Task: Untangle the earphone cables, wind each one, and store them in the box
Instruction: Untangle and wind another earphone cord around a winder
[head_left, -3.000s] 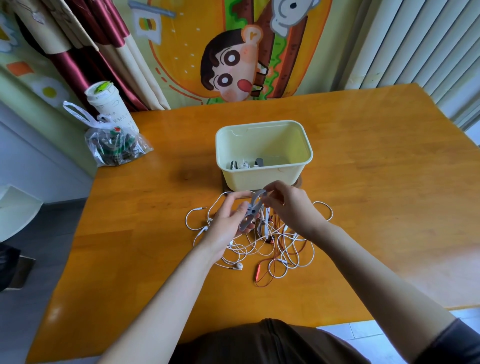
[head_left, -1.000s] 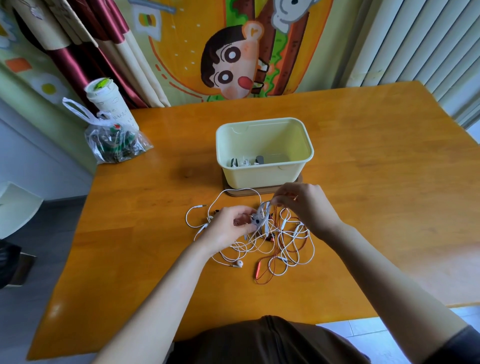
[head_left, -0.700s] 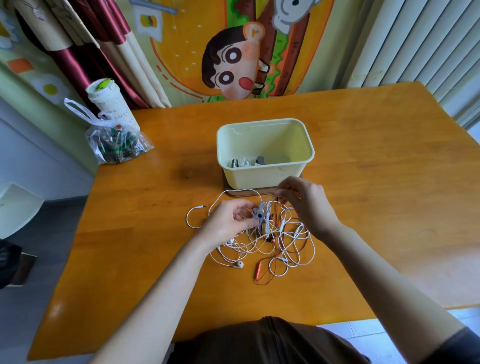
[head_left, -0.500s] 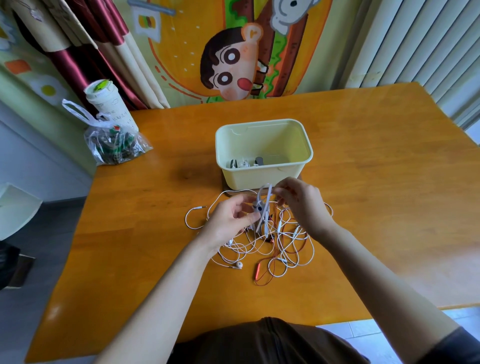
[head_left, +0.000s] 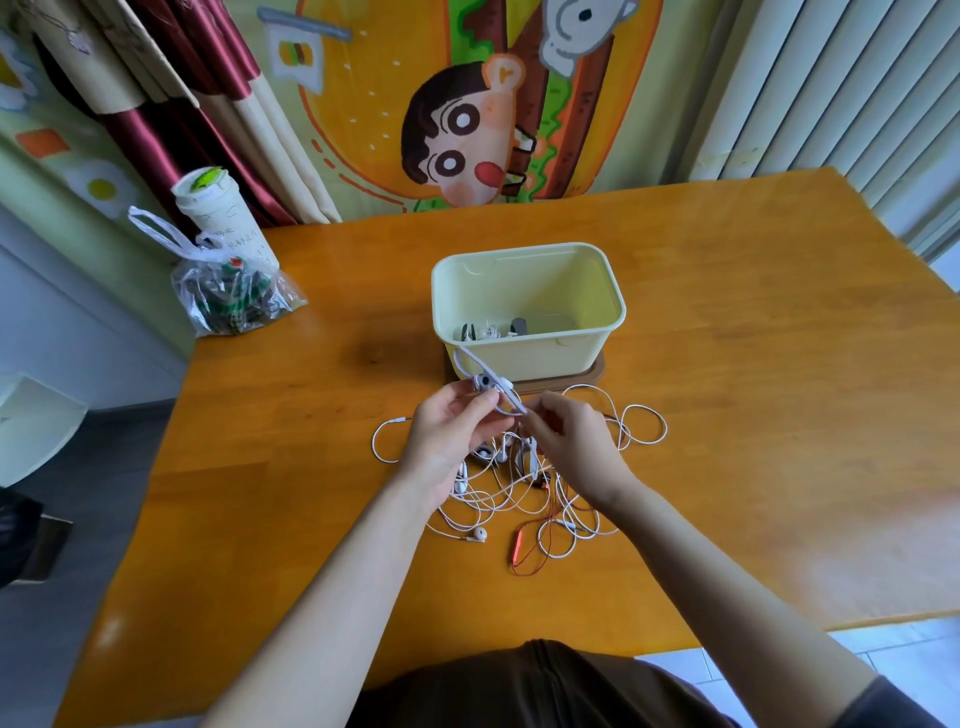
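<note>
Near the table's (head_left: 753, 415) middle, just before the box (head_left: 530, 356), left hand (head_left: 452, 431) and right hand (head_left: 574, 441) both pinch one light, limp, snag-prone earphone cable (head_left: 488, 384), best gripped near its earbuds.

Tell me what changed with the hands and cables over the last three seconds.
Both hands dipped to the tangle, then rose again. The left hand and right hand now pinch the grey earphone, its cable loop raised in front of the box. Box, bag and cup stayed put; the tangle still lies on the table.
</note>
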